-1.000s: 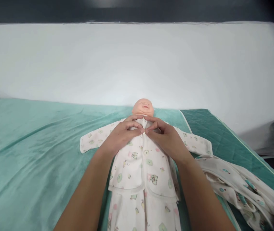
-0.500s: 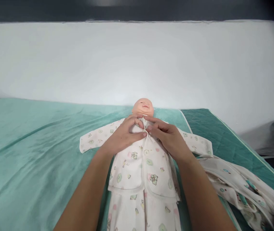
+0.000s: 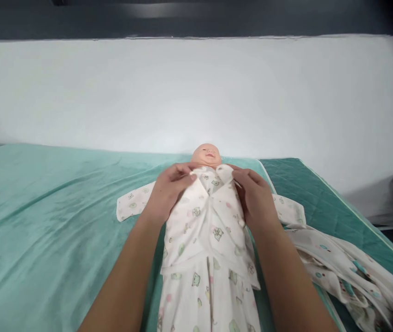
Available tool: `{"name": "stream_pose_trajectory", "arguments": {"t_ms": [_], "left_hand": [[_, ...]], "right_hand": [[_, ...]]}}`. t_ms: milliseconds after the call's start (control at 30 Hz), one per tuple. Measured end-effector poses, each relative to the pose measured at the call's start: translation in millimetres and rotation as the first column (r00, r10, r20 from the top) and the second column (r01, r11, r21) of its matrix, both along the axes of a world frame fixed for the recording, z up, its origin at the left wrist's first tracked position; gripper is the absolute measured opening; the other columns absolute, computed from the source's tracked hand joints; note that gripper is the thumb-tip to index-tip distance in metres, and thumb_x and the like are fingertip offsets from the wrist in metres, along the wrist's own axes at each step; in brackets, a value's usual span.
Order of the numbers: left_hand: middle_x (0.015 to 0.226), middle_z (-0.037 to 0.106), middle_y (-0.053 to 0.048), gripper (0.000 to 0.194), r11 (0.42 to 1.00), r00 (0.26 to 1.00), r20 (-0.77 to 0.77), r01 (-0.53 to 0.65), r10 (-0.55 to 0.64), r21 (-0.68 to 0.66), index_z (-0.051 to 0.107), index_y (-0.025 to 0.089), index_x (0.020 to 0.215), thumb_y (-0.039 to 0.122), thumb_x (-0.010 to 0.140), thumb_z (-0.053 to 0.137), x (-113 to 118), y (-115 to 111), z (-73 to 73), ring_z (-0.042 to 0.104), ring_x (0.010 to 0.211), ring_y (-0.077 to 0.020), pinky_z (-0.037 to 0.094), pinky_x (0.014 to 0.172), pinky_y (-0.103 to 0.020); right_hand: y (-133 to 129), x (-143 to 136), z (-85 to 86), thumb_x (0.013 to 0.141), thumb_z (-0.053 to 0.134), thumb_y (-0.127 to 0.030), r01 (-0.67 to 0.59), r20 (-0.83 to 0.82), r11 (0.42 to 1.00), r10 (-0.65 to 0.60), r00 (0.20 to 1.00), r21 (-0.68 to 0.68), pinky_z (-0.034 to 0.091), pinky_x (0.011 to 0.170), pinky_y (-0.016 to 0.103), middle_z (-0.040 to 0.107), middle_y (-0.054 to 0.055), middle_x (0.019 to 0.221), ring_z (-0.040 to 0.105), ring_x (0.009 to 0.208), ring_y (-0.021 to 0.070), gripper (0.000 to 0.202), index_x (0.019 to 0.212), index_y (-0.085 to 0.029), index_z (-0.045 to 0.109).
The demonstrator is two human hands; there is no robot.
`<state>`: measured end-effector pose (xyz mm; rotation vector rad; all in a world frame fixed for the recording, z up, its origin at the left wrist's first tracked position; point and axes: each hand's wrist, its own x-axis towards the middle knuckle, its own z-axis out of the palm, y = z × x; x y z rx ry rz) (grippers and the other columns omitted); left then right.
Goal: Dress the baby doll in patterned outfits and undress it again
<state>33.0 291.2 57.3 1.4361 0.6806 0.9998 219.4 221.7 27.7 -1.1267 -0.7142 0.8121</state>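
The thin white cotton jacket [image 3: 199, 226], printed with small green, pink and brown animal figures, lies on a pale pink, bald baby doll [image 3: 207, 155] that is on its back. Its long sleeves stretch out to either side of the doll, and its front parts in a V below the doll's chin, where a printed layer shows underneath. The hem overlaps white trousers [image 3: 185, 299] with a similar print, over the doll's lower half.

Under the doll spreads a light teal, soft, wrinkled blanket [image 3: 54, 230]; to the doll's right-hand side, as the person sees it, a darker teal quilted cover [image 3: 307, 193] shows past its edge. A crumpled heap of white cloth [image 3: 334, 258] with blue marks lies on that same side, near the sleeve's cuff. A plain white wall [image 3: 196, 97] rises beyond the doll's head. Both forearms and hands hide parts of the sleeves.

The left hand [image 3: 167, 191] pinches one front edge of the jacket beside the doll's neck; the right hand [image 3: 255, 193] has its fingers on the opposite edge, seemingly gripping the turned-back corner. The jacket lies directly beneath and between them.
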Motion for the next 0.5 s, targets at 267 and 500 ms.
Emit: {"name": "stream_pose_trajectory", "arguments": {"t_ms": [267,500], "left_hand": [[0.087,0.065,-0.001,0.02,0.983,0.982,-0.06,-0.183,0.181,-0.029,0.061,0.02,0.08,0.036,0.077,0.071,-4,3,4.9,0.059,0.075,-0.0124,0.044,0.068,-0.025],[0.067,0.055,0.002,0.023,0.948,0.788,-0.579,0.309,-0.21,0.078,0.067,0.021,0.074,0.043,0.081,0.065,-14,-20,38.4,0.046,0.06,-0.0101,0.033,0.052,-0.024]], "right_hand": [[-11,-2,19.7,0.084,0.063,-0.05,0.134,0.426,0.982,-0.064,0.903,-0.135,0.037,0.056,0.024,0.055,-0.003,0.067,0.047,0.062,0.0115,0.033,0.07,-0.02,0.059],[-37,-14,53.7,0.09,0.052,-0.052,-0.052,0.696,0.918,0.334,0.635,-0.393,0.023,0.048,0.025,0.037,-0.004,0.058,0.031,0.056,0.0105,0.044,0.061,-0.02,0.042]]}}
